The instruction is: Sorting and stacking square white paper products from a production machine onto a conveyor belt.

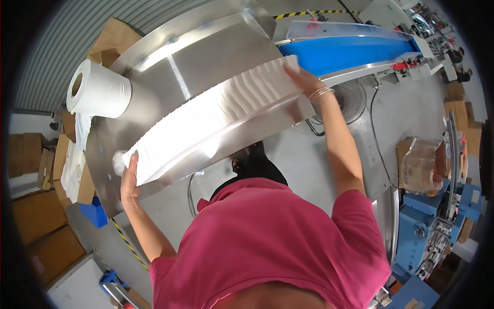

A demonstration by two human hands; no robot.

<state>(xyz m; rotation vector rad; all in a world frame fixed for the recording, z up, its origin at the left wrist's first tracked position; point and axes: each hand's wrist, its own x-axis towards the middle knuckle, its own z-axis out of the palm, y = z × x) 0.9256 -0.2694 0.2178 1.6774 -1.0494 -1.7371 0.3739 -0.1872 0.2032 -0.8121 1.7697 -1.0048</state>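
Note:
A long row of thin white packets [221, 110], packed face to face, stretches across the stainless steel table [154, 85]. Its near left end is pressed by my left hand [130, 180], with the fingers along the end face. At the far right end, beside the blue conveyor belt [355, 51], my right hand [307, 85] presses against the last packets. The row is squeezed between both hands, with ripples in its right half and glare over its left half. Whether it rests fully on the table, I cannot tell.
A big white roll of film [105, 90] stands at the table's left, with a loose end hanging down. A small clear roll [119, 162] lies near my left hand. An open carton [77, 172] stands left, a floor fan [347, 100] below the conveyor, and blue machinery [419, 221] at right.

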